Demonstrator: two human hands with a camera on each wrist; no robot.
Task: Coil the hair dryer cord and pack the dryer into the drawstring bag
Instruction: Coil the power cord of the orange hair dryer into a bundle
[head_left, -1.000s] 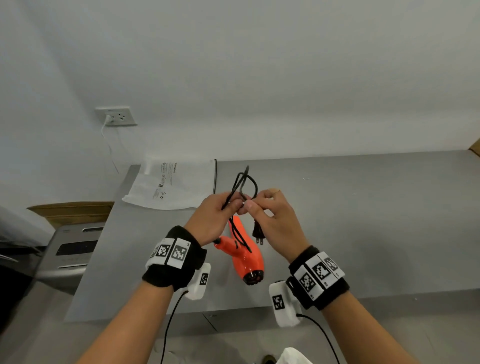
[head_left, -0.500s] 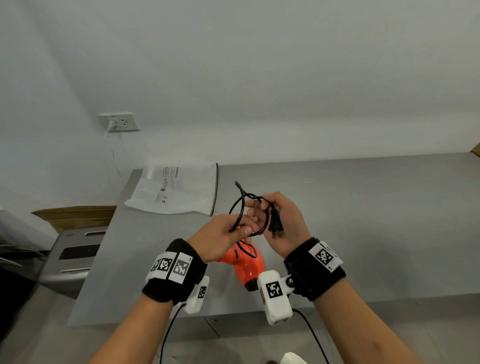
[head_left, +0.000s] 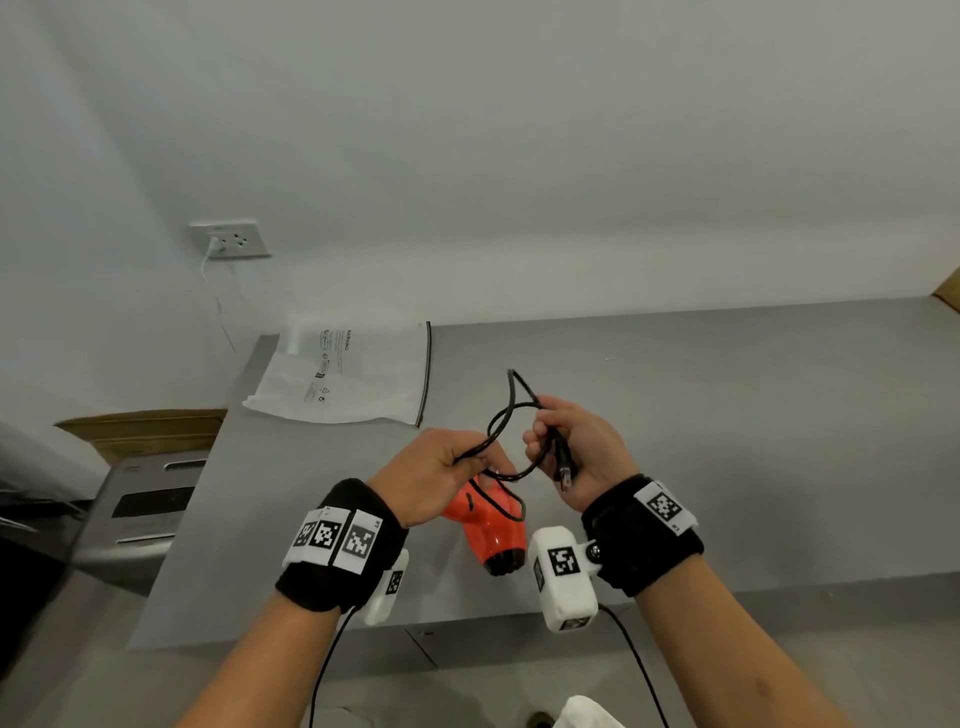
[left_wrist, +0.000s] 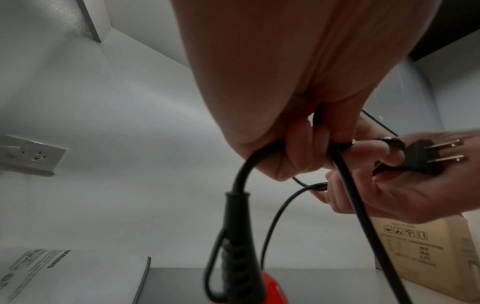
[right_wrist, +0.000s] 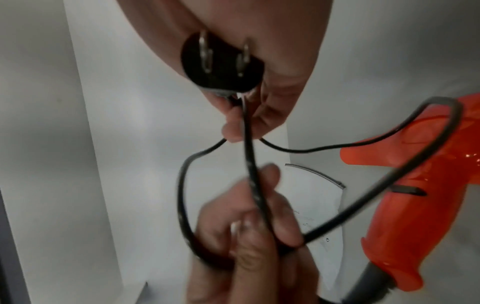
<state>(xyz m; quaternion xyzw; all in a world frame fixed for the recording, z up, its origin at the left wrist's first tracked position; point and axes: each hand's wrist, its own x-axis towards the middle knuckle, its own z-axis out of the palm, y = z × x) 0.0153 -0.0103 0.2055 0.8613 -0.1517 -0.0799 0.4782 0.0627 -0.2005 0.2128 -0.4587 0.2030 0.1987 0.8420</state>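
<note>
right hand drawn rightward from left hand, cord loop widened

Black wristbands — checkered tags, white cameras

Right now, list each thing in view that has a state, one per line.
cord: loosely looped, held between both hands
plug: unplugged, in the right hand
left hand: grips the cord
hair dryer: hangs by its cord above the table
drawstring bag: flat on the table
wall outlet: white plug in it
</note>
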